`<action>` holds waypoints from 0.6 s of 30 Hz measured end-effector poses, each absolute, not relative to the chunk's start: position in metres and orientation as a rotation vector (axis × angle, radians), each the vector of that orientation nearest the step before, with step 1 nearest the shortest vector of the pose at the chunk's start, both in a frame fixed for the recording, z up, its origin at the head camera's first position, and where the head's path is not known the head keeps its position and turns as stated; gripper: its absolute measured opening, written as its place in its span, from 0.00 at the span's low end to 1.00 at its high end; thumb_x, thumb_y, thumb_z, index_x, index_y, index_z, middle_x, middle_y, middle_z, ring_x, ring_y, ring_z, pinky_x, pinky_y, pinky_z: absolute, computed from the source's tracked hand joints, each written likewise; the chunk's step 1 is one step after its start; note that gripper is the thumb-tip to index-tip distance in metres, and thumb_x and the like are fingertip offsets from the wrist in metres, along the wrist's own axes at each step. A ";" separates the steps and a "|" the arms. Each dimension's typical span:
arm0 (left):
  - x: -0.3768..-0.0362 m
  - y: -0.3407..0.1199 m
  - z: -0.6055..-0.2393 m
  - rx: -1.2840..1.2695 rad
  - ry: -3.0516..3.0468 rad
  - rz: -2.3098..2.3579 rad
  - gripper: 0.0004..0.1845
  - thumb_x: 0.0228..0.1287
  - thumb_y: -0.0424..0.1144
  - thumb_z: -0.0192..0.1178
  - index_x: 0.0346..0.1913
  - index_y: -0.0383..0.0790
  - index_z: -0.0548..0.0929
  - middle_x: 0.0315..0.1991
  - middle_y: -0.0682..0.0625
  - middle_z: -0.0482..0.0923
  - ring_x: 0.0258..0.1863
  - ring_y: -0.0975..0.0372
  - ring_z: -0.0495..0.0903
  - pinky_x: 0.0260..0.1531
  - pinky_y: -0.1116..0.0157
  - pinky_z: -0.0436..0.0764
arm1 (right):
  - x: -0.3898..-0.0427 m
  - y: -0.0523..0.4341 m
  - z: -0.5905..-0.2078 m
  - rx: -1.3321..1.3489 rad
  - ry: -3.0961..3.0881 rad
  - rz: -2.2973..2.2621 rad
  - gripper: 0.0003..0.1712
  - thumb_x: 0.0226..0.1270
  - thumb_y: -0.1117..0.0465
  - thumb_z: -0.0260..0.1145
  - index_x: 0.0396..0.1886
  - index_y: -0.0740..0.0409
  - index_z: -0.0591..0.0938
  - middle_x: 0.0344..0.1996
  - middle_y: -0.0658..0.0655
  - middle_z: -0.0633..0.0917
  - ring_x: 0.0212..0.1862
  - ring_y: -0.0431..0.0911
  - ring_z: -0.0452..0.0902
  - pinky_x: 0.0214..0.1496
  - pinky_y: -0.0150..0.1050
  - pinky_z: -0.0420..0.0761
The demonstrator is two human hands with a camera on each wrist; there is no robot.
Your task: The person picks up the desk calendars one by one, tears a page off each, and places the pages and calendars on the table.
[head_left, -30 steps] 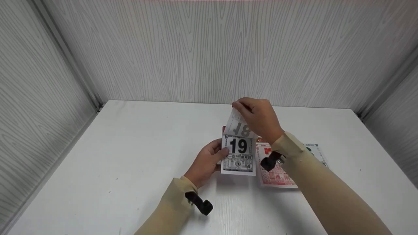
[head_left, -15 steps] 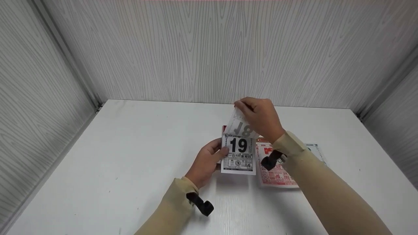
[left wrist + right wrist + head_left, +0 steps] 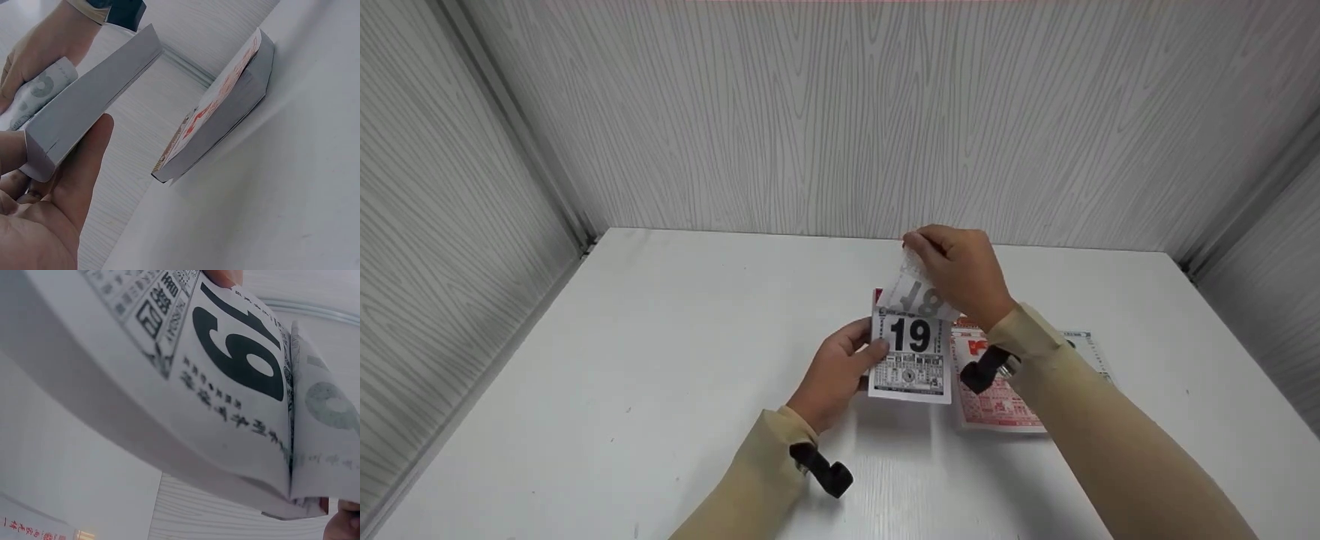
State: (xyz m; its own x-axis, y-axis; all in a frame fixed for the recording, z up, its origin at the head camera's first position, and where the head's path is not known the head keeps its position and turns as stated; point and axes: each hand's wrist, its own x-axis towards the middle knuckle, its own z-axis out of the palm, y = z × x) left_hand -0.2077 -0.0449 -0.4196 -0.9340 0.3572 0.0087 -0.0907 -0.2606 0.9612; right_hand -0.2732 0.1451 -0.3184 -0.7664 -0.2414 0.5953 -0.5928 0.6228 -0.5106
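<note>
The left hand (image 3: pixel 836 371) grips the tear-off calendar pad (image 3: pixel 910 360) by its left edge, just above the white table (image 3: pixel 660 360), page 19 facing up. The right hand (image 3: pixel 960 270) pinches the lifted page 18 (image 3: pixel 919 296) at its far end. The left wrist view alone shows the pad's thick grey side and a second, red-printed pad (image 3: pixel 225 112) lying beside it. Grey wood-grain walls (image 3: pixel 840 112) enclose the table.

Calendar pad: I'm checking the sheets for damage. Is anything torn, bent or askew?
Only the top sheet stands out: the right hand pinches it, folded up and back off the calendar pad, baring page 19. No tear shows. The left hand grips the pad's left edge. A second pad lies flat beside it.
</note>
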 end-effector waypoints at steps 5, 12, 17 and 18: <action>-0.207 -0.043 -0.419 0.322 1.671 2.298 0.24 0.78 0.36 0.58 0.73 0.36 0.72 0.58 0.41 0.81 0.48 0.54 0.87 0.44 0.57 0.88 | -0.273 0.146 -0.320 0.586 -2.395 1.030 0.15 0.79 0.54 0.63 0.45 0.57 0.92 0.37 0.54 0.91 0.28 0.43 0.75 0.31 0.34 0.72; -0.205 -0.042 -0.418 0.297 1.662 2.311 0.24 0.78 0.36 0.58 0.72 0.35 0.72 0.56 0.41 0.81 0.46 0.54 0.87 0.42 0.58 0.88 | -0.270 0.146 -0.322 0.511 -2.411 1.029 0.15 0.79 0.53 0.63 0.46 0.56 0.91 0.37 0.53 0.91 0.29 0.44 0.76 0.32 0.36 0.73; -0.205 -0.042 -0.417 0.279 1.665 2.310 0.24 0.78 0.36 0.58 0.72 0.35 0.72 0.56 0.41 0.82 0.46 0.54 0.87 0.42 0.59 0.88 | -0.270 0.146 -0.324 0.489 -2.405 1.067 0.15 0.79 0.53 0.63 0.46 0.56 0.91 0.37 0.52 0.91 0.29 0.43 0.76 0.31 0.34 0.72; -0.205 -0.041 -0.417 0.277 1.666 2.310 0.24 0.78 0.37 0.58 0.72 0.35 0.72 0.56 0.41 0.82 0.46 0.55 0.87 0.42 0.59 0.88 | -0.271 0.146 -0.324 0.483 -2.402 1.088 0.15 0.79 0.53 0.63 0.45 0.56 0.91 0.36 0.52 0.91 0.29 0.43 0.76 0.31 0.34 0.72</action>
State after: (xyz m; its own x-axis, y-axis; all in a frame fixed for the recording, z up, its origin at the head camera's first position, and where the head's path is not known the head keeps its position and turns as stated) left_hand -0.2051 -0.0414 -0.4174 -0.9426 0.3338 -0.0075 -0.1124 -0.2961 0.9485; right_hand -0.2705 0.1457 -0.3238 -0.8342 -0.1259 0.5369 -0.4866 0.6262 -0.6092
